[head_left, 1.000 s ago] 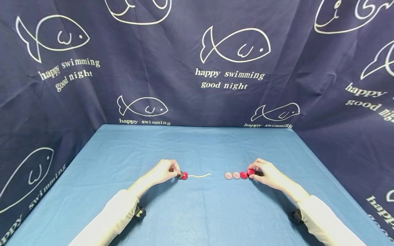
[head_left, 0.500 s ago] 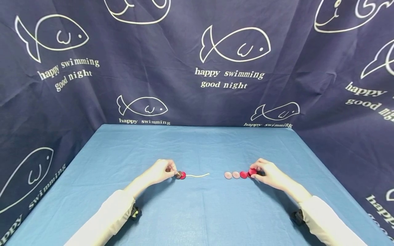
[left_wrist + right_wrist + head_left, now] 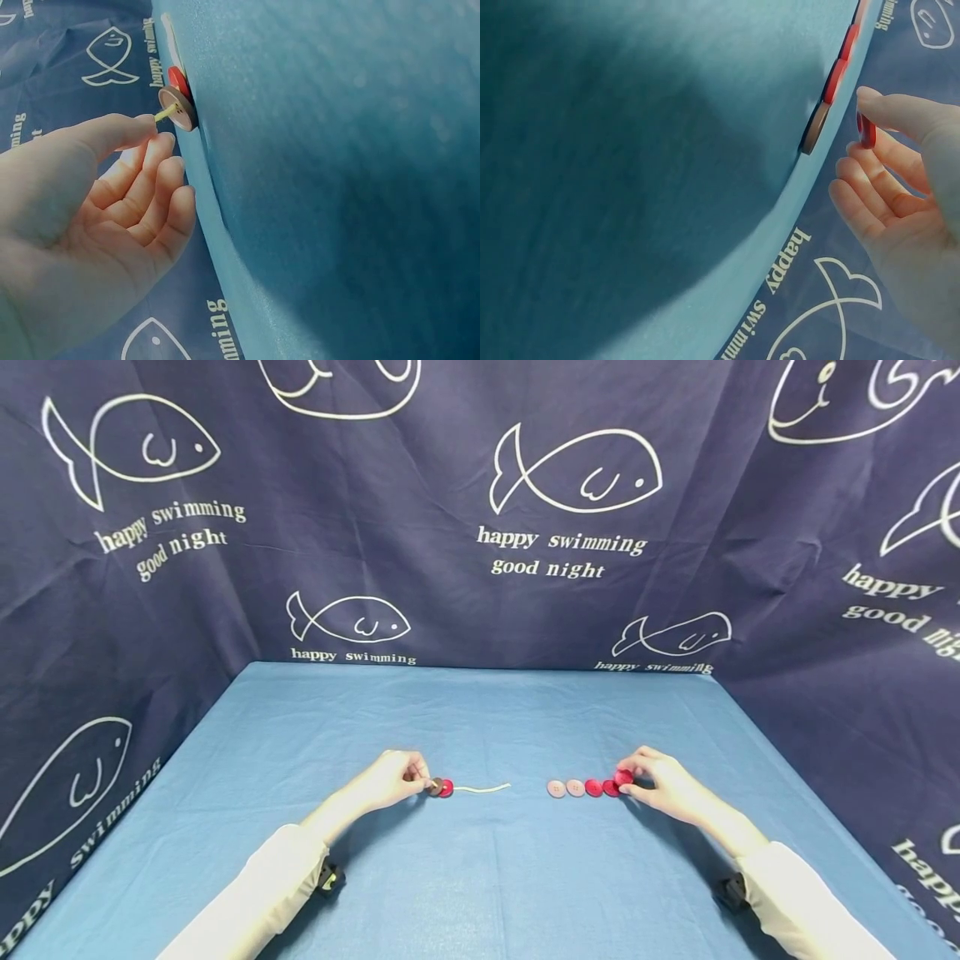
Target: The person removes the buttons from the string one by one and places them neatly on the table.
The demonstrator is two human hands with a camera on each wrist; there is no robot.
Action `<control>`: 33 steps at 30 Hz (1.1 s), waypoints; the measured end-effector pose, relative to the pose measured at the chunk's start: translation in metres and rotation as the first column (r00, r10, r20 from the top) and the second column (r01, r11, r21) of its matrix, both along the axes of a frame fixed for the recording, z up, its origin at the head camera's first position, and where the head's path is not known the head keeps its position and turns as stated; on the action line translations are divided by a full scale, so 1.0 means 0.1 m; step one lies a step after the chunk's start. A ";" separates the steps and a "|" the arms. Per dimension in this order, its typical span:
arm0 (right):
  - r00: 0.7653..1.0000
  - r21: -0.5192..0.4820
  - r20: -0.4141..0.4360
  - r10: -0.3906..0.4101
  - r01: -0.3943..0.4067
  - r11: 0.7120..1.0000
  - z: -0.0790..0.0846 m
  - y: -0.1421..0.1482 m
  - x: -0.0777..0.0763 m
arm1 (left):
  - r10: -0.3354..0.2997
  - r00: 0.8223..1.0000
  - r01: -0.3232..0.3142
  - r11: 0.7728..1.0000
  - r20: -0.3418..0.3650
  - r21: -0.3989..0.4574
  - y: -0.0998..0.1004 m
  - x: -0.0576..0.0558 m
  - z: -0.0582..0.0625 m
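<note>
My left hand (image 3: 392,775) pinches the end of a pale cord (image 3: 483,790) between thumb and index finger. In the left wrist view, the cord comes out through a brown button (image 3: 177,110) right at the fingertips, with a red button (image 3: 178,78) against its far side. The rest of the cord trails right across the cloth. My right hand (image 3: 663,781) pinches a red button (image 3: 867,133), raised over the right end of a row of buttons. A brown button (image 3: 816,129) ends that row, close below the right fingers.
Further left along the row come two red buttons (image 3: 594,787) and two pink buttons (image 3: 556,788). A blue cloth (image 3: 480,877) covers the table, and a dark fish-print curtain (image 3: 420,543) hangs behind it and at the sides.
My left hand has shifted slightly left, drawing the cord and its two buttons along. My right hand has moved the pinched red button right, off the red button in the row.
</note>
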State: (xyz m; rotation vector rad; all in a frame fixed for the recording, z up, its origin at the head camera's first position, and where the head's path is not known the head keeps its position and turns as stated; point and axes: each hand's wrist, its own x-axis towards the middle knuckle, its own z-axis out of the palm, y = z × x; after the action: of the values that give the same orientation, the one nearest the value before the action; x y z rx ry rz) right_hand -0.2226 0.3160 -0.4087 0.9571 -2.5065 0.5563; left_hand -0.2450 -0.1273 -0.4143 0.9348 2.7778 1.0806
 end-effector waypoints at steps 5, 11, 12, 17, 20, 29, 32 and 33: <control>1.000 0.004 -0.005 -0.008 0.008 1.000 -0.01 0.03 0.00 | -0.003 1.000 0.003 1.000 0.001 -0.006 -0.01 0.00 0.00; 1.000 -0.004 -0.022 -0.005 0.005 1.000 -0.03 0.06 0.01 | -0.011 1.000 0.011 1.000 0.001 -0.012 -0.01 0.01 -0.01; 1.000 -0.005 -0.024 -0.005 0.004 1.000 -0.04 0.06 0.02 | -0.011 1.000 0.011 1.000 0.001 -0.013 -0.01 0.01 -0.01; 1.000 -0.002 -0.021 -0.011 0.011 1.000 -0.05 0.09 0.03 | -0.012 1.000 0.012 1.000 0.001 -0.011 -0.01 0.00 -0.01; 1.000 0.006 -0.016 -0.020 0.020 1.000 -0.05 0.11 0.04 | -0.012 1.000 0.012 1.000 0.002 -0.011 -0.01 0.00 -0.01; 0.999 0.017 0.006 -0.041 0.041 0.999 -0.04 0.17 0.10 | -0.011 1.000 0.011 1.000 0.009 -0.011 -0.02 0.00 -0.01; 0.999 0.021 0.014 -0.047 0.047 0.999 -0.04 0.19 0.11 | -0.010 1.000 0.010 1.000 0.012 -0.013 -0.02 -0.01 -0.03; 0.999 0.023 0.015 -0.049 0.048 0.999 -0.04 0.20 0.12 | -0.009 1.000 0.009 1.000 0.013 -0.014 -0.02 -0.02 -0.03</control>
State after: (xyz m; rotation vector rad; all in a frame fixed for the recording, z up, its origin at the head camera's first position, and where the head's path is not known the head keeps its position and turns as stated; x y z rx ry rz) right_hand -0.2110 0.3361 -0.4131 0.9008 -2.5481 0.5228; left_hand -0.2466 -0.1293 -0.4171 0.9348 2.7646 1.0599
